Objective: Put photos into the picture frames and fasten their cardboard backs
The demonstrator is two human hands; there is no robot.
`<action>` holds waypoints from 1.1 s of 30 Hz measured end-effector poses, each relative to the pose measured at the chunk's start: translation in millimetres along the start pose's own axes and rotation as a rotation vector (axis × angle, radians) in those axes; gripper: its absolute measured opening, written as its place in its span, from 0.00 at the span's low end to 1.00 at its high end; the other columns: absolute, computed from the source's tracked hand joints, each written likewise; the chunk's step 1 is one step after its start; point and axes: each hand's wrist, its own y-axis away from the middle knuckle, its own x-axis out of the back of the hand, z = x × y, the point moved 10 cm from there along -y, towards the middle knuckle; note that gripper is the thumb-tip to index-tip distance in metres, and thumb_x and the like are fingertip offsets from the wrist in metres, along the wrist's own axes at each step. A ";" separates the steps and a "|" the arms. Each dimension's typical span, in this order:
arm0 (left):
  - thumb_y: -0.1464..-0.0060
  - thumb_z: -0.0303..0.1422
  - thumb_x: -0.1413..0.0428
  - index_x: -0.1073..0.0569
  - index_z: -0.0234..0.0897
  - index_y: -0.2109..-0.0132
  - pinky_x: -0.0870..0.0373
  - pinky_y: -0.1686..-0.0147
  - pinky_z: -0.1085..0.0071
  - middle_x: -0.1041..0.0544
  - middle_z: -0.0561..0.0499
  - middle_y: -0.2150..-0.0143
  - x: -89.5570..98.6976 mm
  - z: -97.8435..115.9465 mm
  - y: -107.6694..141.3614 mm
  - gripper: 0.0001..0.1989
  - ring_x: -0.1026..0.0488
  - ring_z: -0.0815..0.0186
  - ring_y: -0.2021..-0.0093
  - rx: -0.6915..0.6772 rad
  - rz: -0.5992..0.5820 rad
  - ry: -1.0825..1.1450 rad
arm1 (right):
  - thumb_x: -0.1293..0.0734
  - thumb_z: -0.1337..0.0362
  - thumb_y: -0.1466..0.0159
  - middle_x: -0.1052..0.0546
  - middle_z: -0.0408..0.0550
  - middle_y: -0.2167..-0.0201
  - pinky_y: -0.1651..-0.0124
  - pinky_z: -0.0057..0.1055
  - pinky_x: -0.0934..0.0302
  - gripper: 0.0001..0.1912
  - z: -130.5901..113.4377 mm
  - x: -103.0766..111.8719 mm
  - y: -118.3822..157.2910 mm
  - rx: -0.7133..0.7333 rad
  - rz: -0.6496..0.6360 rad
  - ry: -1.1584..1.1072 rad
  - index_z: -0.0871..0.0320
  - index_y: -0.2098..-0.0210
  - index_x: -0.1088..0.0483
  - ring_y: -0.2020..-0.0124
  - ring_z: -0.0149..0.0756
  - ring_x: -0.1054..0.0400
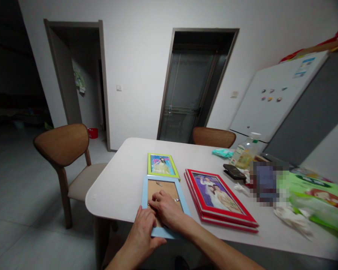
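Note:
A light blue picture frame point(144, 191) lies face down at the table's near edge, its brown backing board point(169, 187) showing, with a small metal hanger near the top and a metal clip at the right side. My left hand point(142, 228) is closed around the frame's lower left corner, thumb along the bottom edge. Across the backing reaches my right hand point(165, 208), its fingers bent and pressed down at the left inner edge beside a small clip. What lies under those fingertips is hidden. Just beyond, a yellow-green picture frame point(162, 165) lies face up.
Two stacked red picture frames point(219, 195) lie to the right. Farther right are a plastic bottle point(246, 150), a black object point(234, 172), crumpled tissues point(294, 219) and a green package point(321, 195). Wooden chairs point(63, 144) stand left and behind the white table point(115, 187).

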 end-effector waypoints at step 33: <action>0.70 0.28 0.38 0.34 0.33 0.60 0.46 0.49 0.54 0.29 0.48 0.67 -13.3 -0.6 4.1 0.24 0.32 0.59 0.62 -0.003 -0.044 -0.170 | 0.36 0.59 0.51 0.27 0.51 0.72 0.71 0.28 0.48 0.10 142.0 10.2 -8.3 -0.798 0.266 -0.133 0.59 0.72 0.33 0.68 0.38 0.33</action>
